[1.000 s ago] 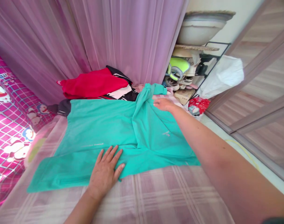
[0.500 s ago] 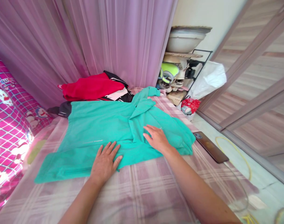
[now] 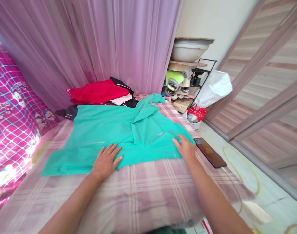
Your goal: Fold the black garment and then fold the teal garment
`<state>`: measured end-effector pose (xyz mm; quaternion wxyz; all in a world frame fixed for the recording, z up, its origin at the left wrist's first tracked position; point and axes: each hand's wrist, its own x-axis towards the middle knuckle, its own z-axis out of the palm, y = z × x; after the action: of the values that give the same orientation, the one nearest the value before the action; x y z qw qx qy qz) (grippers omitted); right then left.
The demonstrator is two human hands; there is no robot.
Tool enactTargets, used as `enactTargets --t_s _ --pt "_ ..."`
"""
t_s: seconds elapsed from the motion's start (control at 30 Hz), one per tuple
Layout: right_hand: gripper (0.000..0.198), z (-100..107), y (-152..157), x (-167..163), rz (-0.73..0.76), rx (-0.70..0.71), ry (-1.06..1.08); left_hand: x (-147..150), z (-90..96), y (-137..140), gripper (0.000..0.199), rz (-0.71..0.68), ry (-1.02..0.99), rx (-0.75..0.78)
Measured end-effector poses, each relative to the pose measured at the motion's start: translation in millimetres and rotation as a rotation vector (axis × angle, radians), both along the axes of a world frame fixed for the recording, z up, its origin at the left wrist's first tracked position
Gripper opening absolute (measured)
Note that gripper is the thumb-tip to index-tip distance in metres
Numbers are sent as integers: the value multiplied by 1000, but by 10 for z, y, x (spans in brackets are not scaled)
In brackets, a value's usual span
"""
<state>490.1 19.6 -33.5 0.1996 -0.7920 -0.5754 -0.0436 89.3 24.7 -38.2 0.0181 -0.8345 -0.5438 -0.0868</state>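
A teal-green jacket (image 3: 107, 122) lies spread across a plaid bedsheet (image 3: 138, 191), with one sleeve bent up over it toward the far side. Flat on its near edge, left of the middle, rests my left hand (image 3: 106, 161), fingers spread. My right hand (image 3: 186, 148) is over the garment's right end, its thumb and fingers apart; whether it presses on the cloth I cannot tell. Just right of that hand lies a dark phone (image 3: 210, 152) with a cable plugged in.
Behind the jacket are red clothing (image 3: 95, 92) and dark garments against a purple curtain (image 3: 129, 45). A shoe rack (image 3: 199, 86) with basins (image 3: 191, 52) on top stands at back right, beside a white bag (image 3: 214, 89). Pink patterned fabric (image 3: 12, 110) hangs at left.
My right hand has moved right along the jacket, from its middle to its right end. My left hand stays flat on the near edge. The camera view has shifted slightly.
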Motion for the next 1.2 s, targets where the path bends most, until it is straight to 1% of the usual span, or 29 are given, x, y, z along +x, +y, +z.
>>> enactTargets --t_s 0.1,0.17,0.23,0.3,0.37,0.43,0.47,0.5,0.6,0.7,0.77,0.87,0.9,0.97,1.03,1.07,1.13,1.2 --pt "46 -61 42 -28 23 -3 -80 5 41 -20 53 22 6 -36" --pt "44 -83 4 -32 65 71 -110 -65 66 -25 53 22 4 -72" --pt "42 -68 -73 -49 128 200 -126 -225 92 -24 52 53 10 -84" --pt "38 -27 -160 -105 248 337 -134 -460 119 -32 52 122 38 -51" --pt "36 -4 -229 -196 422 400 -131 -716 143 -66 52 192 80 -1" --pt "34 -41 -261 -294 591 353 -131 -925 154 -127 53 235 113 19" --pt "34 -86 -262 -333 637 307 -137 -999 151 -162 53 250 120 12" --pt "35 -145 -254 -361 647 259 -143 -1051 142 -192 53 264 120 -4" --pt "41 -338 -201 -384 572 159 -160 -1118 107 -224 53 294 94 -55" --pt "43 -437 -175 -366 532 127 -180 -1161 120 -156 52 295 48 -121" --pt "42 -440 -186 -367 528 125 -193 -1219 152 -80 52 297 41 -137" --pt "43 -411 -209 -391 528 129 -200 -1337 187 41 54 372 74 -110" --pt "43 -400 -211 -396 529 131 -199 -1374 199 81 56 404 86 -123" --pt "43 -375 -200 -389 538 132 -187 -1425 247 167 58 444 105 -199" --pt "43 -339 -173 -350 563 120 -162 -1416 359 272 57 454 155 -268" --pt "42 -318 -156 -321 582 107 -145 -1375 439 334 53 451 193 -278" --pt "39 -275 -124 -257 626 78 -107 -1194 626 480 44 418 265 -238" --pt "37 -245 -105 -210 652 63 -78 -865 802 651 38 339 268 -147"
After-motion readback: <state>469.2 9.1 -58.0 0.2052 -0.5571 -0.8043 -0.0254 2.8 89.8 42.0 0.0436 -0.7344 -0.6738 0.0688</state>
